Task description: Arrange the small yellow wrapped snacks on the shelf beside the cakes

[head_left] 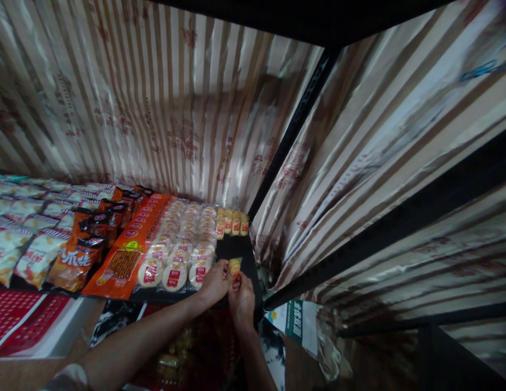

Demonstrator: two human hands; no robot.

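Note:
A small yellow wrapped snack (235, 265) with a red label is pinched between both my hands, above the front right part of a black shelf (247, 251). My left hand (215, 281) grips its left side with closed fingers. From below and to the right, my right hand (242, 297) holds its lower edge. Similar yellow wrapped snacks (236, 222) stand in a short row at the shelf's back right corner. Just left of my hands lie rows of round white wrapped crackers (174, 277) with red labels.
Farther left are orange flat packs (121, 266), brown-orange bags (75, 255) and white snack bags (41, 255). Black frame bars (291, 138) and striped plastic sheeting (187, 108) bound the shelf. Below sit a red crate (20, 312) and a printed carton (297, 323).

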